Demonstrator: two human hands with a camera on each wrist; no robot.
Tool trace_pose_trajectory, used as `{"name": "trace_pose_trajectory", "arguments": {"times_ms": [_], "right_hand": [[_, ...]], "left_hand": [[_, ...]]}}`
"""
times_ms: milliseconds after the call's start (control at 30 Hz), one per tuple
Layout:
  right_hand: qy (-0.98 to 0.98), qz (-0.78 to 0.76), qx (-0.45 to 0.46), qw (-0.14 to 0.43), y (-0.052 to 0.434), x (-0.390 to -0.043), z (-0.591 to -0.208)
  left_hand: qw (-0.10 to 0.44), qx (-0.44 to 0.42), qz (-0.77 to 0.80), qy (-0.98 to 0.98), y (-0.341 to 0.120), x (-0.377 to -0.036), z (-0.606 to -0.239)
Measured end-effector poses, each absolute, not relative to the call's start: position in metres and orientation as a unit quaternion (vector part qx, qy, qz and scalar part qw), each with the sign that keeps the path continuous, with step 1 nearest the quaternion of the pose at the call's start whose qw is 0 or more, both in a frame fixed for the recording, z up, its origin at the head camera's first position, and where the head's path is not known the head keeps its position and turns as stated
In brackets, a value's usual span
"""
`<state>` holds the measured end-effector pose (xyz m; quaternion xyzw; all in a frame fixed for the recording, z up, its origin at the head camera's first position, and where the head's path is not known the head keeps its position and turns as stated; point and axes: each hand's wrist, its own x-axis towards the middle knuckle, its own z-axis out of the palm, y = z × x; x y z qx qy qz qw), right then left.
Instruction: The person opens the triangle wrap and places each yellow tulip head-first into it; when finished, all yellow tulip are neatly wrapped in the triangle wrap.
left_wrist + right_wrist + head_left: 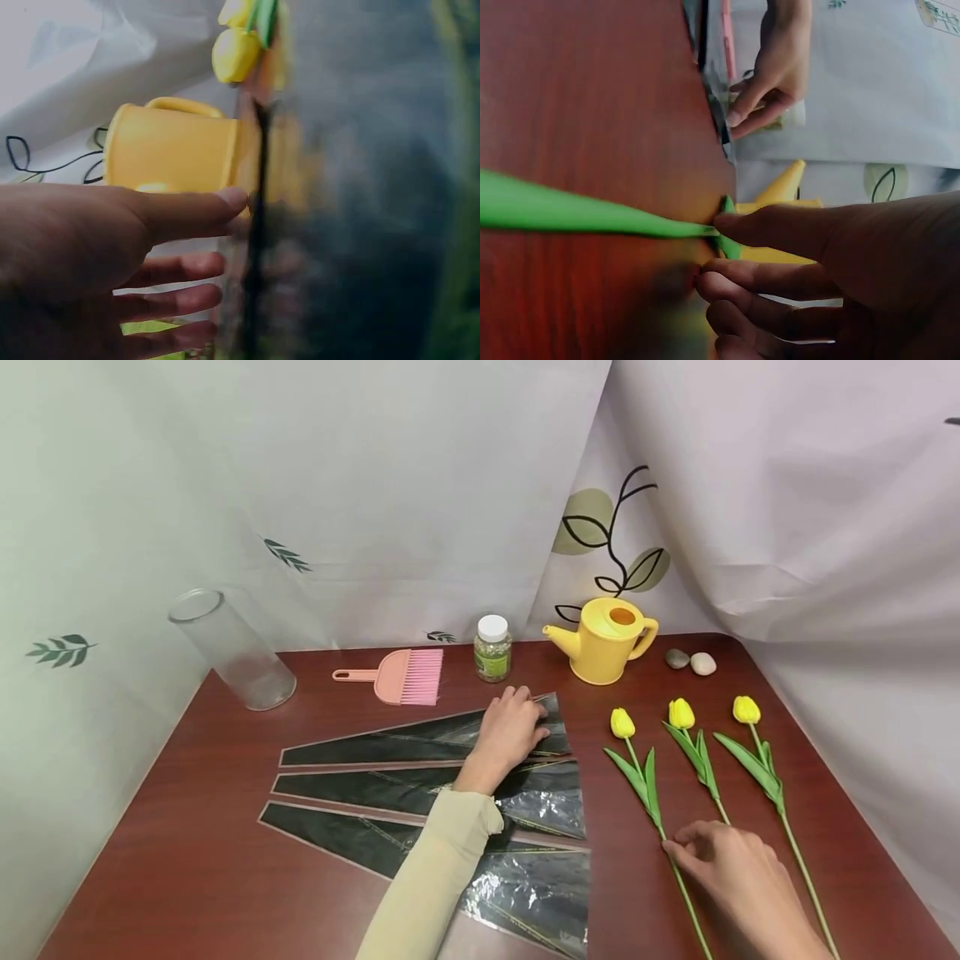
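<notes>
On my left wrist feed I have the left hand with its thumb stretched out and its fingers nearly straight and slightly spread. The thumb tip comes right up to the dark edge of a glossy sheet; I can't tell whether it touches. The sheet looks blackish and blurred to me, with a soft yellow reflection and a hazy yellow-green line along it. On the far side of the thumb I see a yellow can, its handle on the right. Farther right are two yellow tulip heads with green leaves. To the left, a bright green patch shows partly behind the fingers. A pale curtain with black leaf outlines hangs at the far side.
</notes>
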<state>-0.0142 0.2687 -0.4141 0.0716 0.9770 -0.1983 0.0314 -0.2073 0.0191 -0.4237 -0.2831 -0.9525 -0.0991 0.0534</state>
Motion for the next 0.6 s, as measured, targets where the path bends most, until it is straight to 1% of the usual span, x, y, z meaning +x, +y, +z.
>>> {"name": "trace_pose_trajectory", "arguments": {"times_ms": [233,300,433,600], "right_hand": [[0.971,-0.212,0.091,0.062,0.261,-0.012,-0.414],[0.97,-0.215,0.093,0.062,0.26,-0.013,-0.415],[0.97,-0.222,0.097,0.036,0.258,-0.013,-0.416],[0.964,-0.241,0.11,-0.026,0.257,-0.015,-0.417]], "left_hand": [[0.098,-0.275,-0.116,-0.95,0.02,-0.209,-0.428],[0.109,-0.274,-0.113,-0.949,0.02,-0.209,-0.429],[0.12,-0.272,-0.121,-0.947,0.019,-0.209,-0.428],[0.113,-0.273,-0.138,-0.945,0.016,-0.209,-0.425]]}}
